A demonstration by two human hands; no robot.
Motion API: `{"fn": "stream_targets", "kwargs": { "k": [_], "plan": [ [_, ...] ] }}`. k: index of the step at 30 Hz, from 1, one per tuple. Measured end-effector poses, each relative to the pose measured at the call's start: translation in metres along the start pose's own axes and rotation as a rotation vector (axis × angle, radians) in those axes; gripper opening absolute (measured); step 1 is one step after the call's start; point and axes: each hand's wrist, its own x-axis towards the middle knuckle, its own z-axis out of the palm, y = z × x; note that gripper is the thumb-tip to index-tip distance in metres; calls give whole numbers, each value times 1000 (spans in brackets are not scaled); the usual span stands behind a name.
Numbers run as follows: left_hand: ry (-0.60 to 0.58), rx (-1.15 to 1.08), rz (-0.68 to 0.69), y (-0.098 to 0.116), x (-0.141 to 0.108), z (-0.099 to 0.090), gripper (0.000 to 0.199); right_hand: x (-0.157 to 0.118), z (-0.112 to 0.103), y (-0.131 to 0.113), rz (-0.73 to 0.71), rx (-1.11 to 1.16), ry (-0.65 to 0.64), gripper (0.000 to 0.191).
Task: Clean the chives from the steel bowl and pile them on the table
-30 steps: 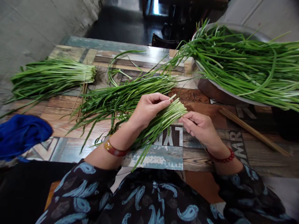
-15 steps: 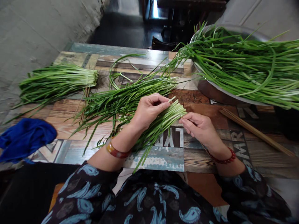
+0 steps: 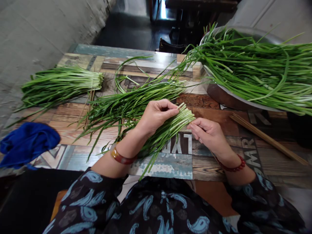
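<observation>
A row of garlic chives (image 3: 181, 118) lies side by side, pale cut ends toward the right and green leaves toward the lower left. My left hand (image 3: 157, 115) is closed in a pinch on a chive at the row's upper edge. At the pale ends, my right hand (image 3: 204, 130) pinches a thin bamboo skewer (image 3: 213, 156), whose rear part runs back under the wrist. How far the skewer passes through the stalks is hidden. Loose chives (image 3: 136, 96) lie just beyond my left hand.
A metal basin (image 3: 226, 92) heaped with chives stands at the far right. Several bamboo sticks (image 3: 268, 138) lie in front of it. At the left are a stacked chive bundle (image 3: 65, 81), thin skewers (image 3: 90, 104) and a blue cloth (image 3: 29, 143), on the patterned table (image 3: 168, 165).
The chive end that stuck out past my left fingertips now sits lower, level with the row of stalks. My right hand has hardly moved. The view has shifted slightly.
</observation>
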Motion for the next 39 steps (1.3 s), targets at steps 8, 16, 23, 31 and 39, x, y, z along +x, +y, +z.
{"fn": "stream_targets", "kwargs": {
  "k": [8, 16, 23, 31, 39],
  "plan": [
    [-108, 70, 27, 1, 1, -8, 17, 2, 0, 2, -7, 65, -20, 27],
    [-408, -65, -120, 12, 4, -12, 40, 8, -2, -6, 3, 83, -80, 29],
    [-265, 80, -29, 60, -13, -23, 38, 1, -6, -39, -120, 12, -89, 30],
    [-182, -45, 266, 152, -72, -39, 39, -2, -28, -155, -734, -349, 252, 19],
    [-216, 101, 395, 191, -96, -47, 40, -16, -36, -221, -852, -410, 373, 20]
  ]
}}
